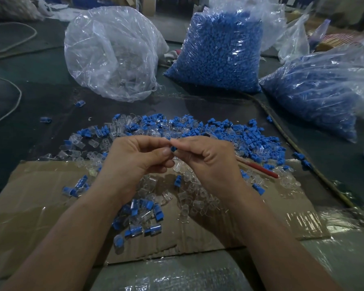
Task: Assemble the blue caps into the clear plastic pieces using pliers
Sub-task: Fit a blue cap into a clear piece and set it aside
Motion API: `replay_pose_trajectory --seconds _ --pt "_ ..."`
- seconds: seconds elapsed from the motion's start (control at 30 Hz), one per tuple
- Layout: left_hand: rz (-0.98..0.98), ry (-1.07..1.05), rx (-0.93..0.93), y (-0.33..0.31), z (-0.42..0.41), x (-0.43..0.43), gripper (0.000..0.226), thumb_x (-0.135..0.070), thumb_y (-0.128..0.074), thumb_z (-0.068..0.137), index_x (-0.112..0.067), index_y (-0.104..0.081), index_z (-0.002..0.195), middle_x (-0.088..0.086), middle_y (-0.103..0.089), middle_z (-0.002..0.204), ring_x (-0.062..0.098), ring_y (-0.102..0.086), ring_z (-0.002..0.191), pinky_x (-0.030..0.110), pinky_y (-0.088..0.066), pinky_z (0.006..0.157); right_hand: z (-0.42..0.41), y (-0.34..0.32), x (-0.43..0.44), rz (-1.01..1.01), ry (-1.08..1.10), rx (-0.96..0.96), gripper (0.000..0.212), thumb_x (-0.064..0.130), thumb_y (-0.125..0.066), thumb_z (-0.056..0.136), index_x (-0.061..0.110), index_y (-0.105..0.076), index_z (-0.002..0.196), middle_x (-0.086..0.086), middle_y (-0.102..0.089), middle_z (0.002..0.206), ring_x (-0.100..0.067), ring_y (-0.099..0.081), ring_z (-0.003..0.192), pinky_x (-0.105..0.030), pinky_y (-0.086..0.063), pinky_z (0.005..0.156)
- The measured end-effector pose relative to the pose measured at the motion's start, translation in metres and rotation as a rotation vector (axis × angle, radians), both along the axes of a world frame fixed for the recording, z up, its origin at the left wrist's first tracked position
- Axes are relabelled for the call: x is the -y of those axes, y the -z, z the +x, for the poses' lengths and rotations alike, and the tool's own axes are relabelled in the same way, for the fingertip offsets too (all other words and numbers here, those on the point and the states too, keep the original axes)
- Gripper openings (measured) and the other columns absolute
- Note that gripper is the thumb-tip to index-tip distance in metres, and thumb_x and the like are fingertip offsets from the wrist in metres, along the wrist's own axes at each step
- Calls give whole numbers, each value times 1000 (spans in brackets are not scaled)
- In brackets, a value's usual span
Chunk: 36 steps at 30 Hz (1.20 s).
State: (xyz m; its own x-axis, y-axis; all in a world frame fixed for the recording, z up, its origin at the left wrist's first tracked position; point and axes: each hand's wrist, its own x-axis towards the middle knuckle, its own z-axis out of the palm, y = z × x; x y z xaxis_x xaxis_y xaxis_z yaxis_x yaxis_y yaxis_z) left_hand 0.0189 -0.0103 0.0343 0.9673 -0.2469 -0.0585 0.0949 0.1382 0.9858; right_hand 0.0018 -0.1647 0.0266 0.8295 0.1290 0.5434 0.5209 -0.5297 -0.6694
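My left hand (pixel 138 157) and my right hand (pixel 206 158) meet fingertip to fingertip above the work pile. Between them sits a small blue cap (pixel 173 148), pinched by my right fingers; my left fingers curl round something I cannot make out, probably a clear piece. Loose blue caps and clear plastic pieces (pixel 200 129) lie scattered behind and under my hands. A cluster of assembled pieces (pixel 142 215) lies on the cardboard (pixel 40 217) near my left forearm. The pliers' red handle (pixel 261 169) sticks out from under my right hand, lying on the pile.
A big bag of clear pieces (pixel 111 53) stands at the back left. Two bags of blue caps stand at the back middle (pixel 221 51) and right (pixel 315 95). A cord (pixel 298 148) runs along the right side, a rope (pixel 13 106) at the left.
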Motion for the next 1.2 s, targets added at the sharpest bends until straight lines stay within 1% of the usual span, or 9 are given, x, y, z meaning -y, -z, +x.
replay_pose_trajectory --seconds 0.3,0.47,0.57,0.7,0.77,0.83,0.93,1.07,1.2 --pt "-48 -2 -44 -1 0 0 29 -12 -68 54 -4 -65 82 8 -70 66 16 -67 57 19 -52 51 0 0 0 2 31 29 24 0 -66 78 -1 -67 102 -9 -70 97 -9 -61 95 -17 -50 83" --pt "-13 -17 -61 -1 2 2 25 -11 -68 53 -3 -64 76 7 -69 62 15 -66 54 18 -50 47 -2 0 -2 -3 12 38 25 1 -66 77 0 -68 101 -9 -70 97 -6 -59 96 -15 -49 85" --pt "9 -36 -46 -3 0 1 23 -12 -68 51 -3 -64 72 7 -67 57 13 -64 49 18 -50 45 -2 1 -3 8 -16 23 26 2 -68 75 1 -68 101 -2 -68 97 -2 -59 94 -13 -49 83" --pt "32 -33 -21 -4 0 -2 17 -13 -68 53 -5 -65 67 7 -66 56 13 -62 48 18 -50 46 -3 0 -3 71 -57 -94 36 11 -72 73 6 -65 109 9 -62 97 3 -60 91 -10 -48 79" --pt "39 -20 -24 -5 1 -2 5 -6 -69 59 -9 -66 62 7 -66 56 13 -62 47 18 -50 46 -3 -1 -4 71 -64 -63 34 11 -71 73 13 -64 107 13 -62 93 5 -61 87 -10 -48 76" --pt "58 -11 -21 -4 1 -3 13 -1 -68 64 -12 -67 56 7 -67 56 14 -62 47 19 -50 46 -3 -1 -4 70 -68 -19 33 10 -71 73 17 -63 105 14 -62 90 5 -61 84 -10 -48 74" --pt "64 3 -22 -4 1 -4 5 -8 -69 58 -12 -67 58 8 -67 58 14 -63 48 18 -50 46 -3 -1 -5 54 -61 10 31 12 -71 73 16 -64 103 16 -61 89 9 -60 83 -8 -47 73" --pt "71 35 -37 -4 1 -5 8 -15 -69 49 -12 -68 57 7 -67 58 14 -63 48 19 -51 46 -2 -1 -3 -38 -65 83 23 11 -70 73 6 -70 95 9 -63 87 0 -61 83 -11 -49 73" --pt "75 66 -60 -5 1 -5 6 -14 -69 48 -16 -70 53 6 -66 56 14 -63 48 19 -51 47 -1 -3 0 -136 -68 126 20 6 -68 74 3 -71 94 -5 -70 84 -9 -61 82 -14 -50 73"
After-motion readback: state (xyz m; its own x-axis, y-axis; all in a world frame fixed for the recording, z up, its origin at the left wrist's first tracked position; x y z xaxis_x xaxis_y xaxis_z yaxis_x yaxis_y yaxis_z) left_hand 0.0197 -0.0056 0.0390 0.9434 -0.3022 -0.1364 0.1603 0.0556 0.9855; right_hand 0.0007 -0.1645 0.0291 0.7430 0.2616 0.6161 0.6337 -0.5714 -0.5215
